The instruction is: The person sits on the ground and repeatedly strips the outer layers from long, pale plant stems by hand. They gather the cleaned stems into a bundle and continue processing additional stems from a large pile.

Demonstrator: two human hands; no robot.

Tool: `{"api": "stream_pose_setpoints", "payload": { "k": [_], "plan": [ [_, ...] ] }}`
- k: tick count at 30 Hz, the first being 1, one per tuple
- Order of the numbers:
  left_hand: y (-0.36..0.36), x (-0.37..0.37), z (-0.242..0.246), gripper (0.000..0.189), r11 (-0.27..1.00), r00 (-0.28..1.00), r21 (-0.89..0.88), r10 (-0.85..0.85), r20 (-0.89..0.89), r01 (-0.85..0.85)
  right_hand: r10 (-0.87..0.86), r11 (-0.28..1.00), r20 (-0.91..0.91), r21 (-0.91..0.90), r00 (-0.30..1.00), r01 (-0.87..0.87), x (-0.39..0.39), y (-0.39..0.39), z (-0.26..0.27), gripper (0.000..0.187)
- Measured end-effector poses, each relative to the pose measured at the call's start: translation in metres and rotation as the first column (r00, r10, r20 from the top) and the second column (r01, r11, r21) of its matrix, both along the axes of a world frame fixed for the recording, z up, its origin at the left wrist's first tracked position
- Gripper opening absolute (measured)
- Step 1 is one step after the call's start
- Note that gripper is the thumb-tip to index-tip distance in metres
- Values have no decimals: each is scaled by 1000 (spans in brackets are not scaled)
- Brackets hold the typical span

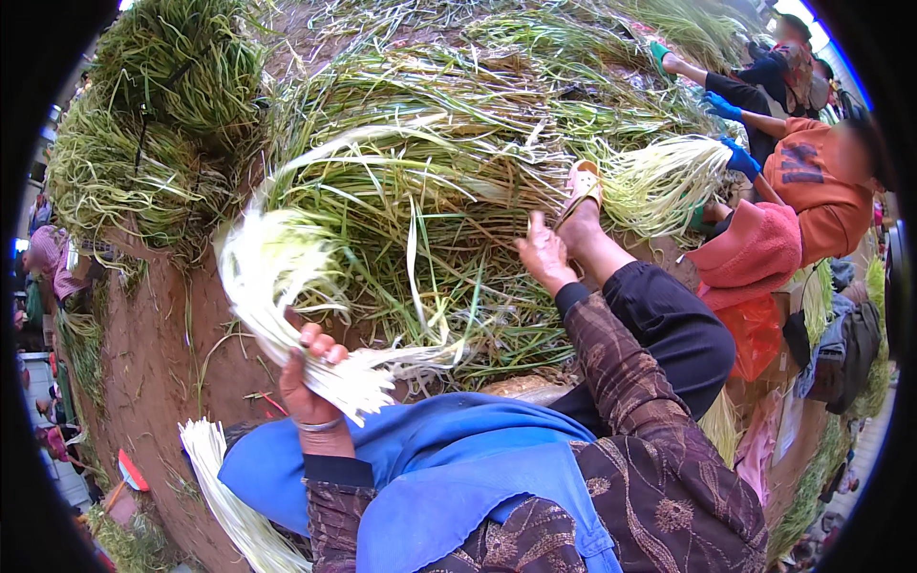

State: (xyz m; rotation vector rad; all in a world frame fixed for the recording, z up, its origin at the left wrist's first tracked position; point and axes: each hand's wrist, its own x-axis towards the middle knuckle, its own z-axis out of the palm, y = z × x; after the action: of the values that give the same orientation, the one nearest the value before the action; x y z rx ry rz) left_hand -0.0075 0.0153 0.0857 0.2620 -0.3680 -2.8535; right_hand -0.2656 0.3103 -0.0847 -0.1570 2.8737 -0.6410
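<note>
My left hand (313, 376) grips a bundle of long, white-stemmed green stalks (261, 286), which look like chives. Their white butt ends point toward my lap, and the leafy ends curve up and away, blurred. Loose leaves hang beside the bundle over a wide heap of stalks and leaves (430, 165) on the ground. Slightly blurred, my right hand (546, 256) hovers by my ankle and the pale sandal (584, 186), with a finger extended and nothing visible in it. A blue apron (458, 458) covers my lap. To its left lies another bundle of white stalks (233, 494).
Green bundles (165, 143) are piled at upper left. On the right, a person in orange (817, 172) wears blue gloves (741, 159) and holds a pale bundle (666, 183). A red plastic bag (749, 336) hangs near boxes. A red-and-white broom-like object (132, 471) lies at lower left.
</note>
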Motion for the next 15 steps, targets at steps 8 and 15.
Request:
{"api": "stream_pose_setpoints", "payload": {
  "k": [8, 15],
  "plan": [
    [-16, -8, -54, 23, 999, 876, -9, 50, 479, -51, 458, 886, 18, 74, 889, -458, 69, -73, -62, 16],
    [13, -17, -89, 12, 987, 668, -153, 74, 740, 59, 428, 849, 106, 294, 898, -440, 73, -81, -73, 19]
  ]
}}
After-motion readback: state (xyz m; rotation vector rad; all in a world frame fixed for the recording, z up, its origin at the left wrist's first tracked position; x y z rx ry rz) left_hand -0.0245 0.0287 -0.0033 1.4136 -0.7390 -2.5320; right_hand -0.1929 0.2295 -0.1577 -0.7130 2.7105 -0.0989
